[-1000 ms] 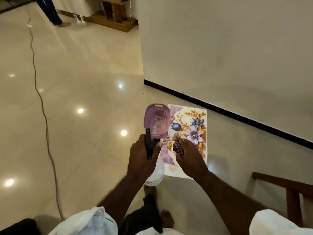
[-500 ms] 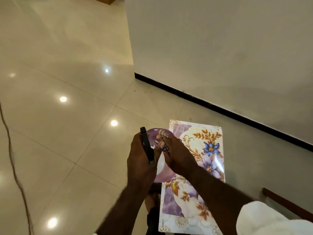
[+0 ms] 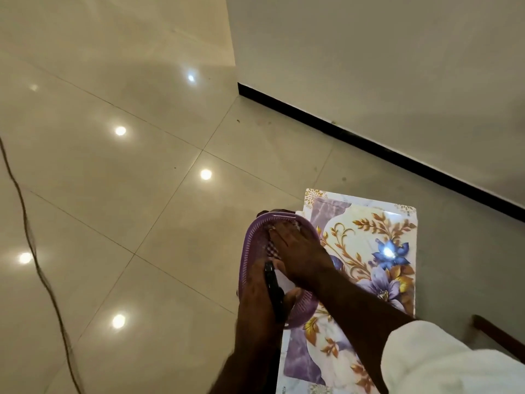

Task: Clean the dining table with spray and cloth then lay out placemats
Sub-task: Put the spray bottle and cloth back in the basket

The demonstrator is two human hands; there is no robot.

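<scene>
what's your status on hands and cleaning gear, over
Left hand gripping white spray bottle with black trigger. Right hand flat on checked cloth inside purple perforated plastic basket. Glossy floral placemats on floor by basket. Dining table out of view.

floor (image 3: 113, 209): glossy beige tiles | dark cable (image 3: 37, 268) lying along left

I'm in a home: glossy floor tiles (image 3: 113, 194), plain wall (image 3: 369, 66) with black skirting (image 3: 369, 143), floral placemat (image 3: 377, 240), wooden furniture (image 3: 495, 335).
</scene>
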